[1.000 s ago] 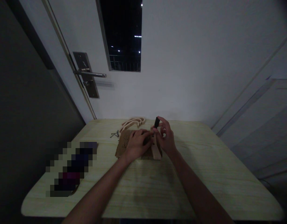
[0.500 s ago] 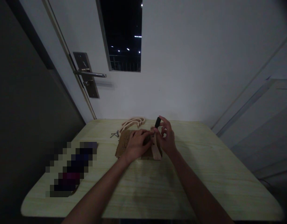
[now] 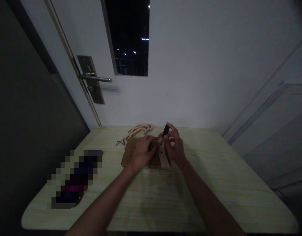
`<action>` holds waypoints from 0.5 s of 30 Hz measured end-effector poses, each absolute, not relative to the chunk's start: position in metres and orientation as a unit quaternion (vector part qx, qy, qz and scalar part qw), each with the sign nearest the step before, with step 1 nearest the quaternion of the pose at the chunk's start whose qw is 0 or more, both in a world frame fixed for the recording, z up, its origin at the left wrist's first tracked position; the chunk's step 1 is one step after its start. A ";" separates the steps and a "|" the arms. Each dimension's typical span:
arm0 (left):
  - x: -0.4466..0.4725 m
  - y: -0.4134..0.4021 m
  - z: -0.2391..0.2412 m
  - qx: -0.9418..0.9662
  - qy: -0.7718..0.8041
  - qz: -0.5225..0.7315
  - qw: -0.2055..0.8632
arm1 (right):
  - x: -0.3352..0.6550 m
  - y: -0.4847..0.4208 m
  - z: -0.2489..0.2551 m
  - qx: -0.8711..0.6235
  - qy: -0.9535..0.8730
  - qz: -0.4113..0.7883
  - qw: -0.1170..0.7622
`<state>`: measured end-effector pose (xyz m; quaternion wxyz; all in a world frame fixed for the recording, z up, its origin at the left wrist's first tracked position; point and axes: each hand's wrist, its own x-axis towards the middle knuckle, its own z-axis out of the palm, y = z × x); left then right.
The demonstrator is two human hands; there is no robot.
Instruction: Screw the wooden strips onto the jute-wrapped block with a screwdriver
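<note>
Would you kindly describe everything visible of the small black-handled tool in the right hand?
The small black-handled tool looks like a stubby screwdriver: a short dark handle with a thin shaft below. It stands tilted, handle leaning up and right, tip pointing down at the far end of the pale wooden strip. The right hand pinches the handle in its fingertips; the left hand rests beside the tip. Whether the tip touches the strip is too dim to tell.
</note>
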<state>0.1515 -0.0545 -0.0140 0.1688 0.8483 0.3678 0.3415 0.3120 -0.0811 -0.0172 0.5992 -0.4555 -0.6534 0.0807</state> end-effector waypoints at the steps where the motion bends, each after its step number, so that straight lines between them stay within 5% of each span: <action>1: 0.152 -0.055 -0.015 0.842 0.375 0.354 0.157 | 0.312 -0.081 -0.018 -0.454 -0.653 0.078 0.601; 7: 0.153 -0.064 -0.011 0.835 0.450 0.317 0.024 | 0.311 -0.082 -0.021 -0.455 -0.652 0.062 0.603; 15: 0.149 -0.070 0.000 0.858 0.436 0.272 0.003 | 0.311 -0.083 -0.020 -0.469 -0.643 0.080 0.600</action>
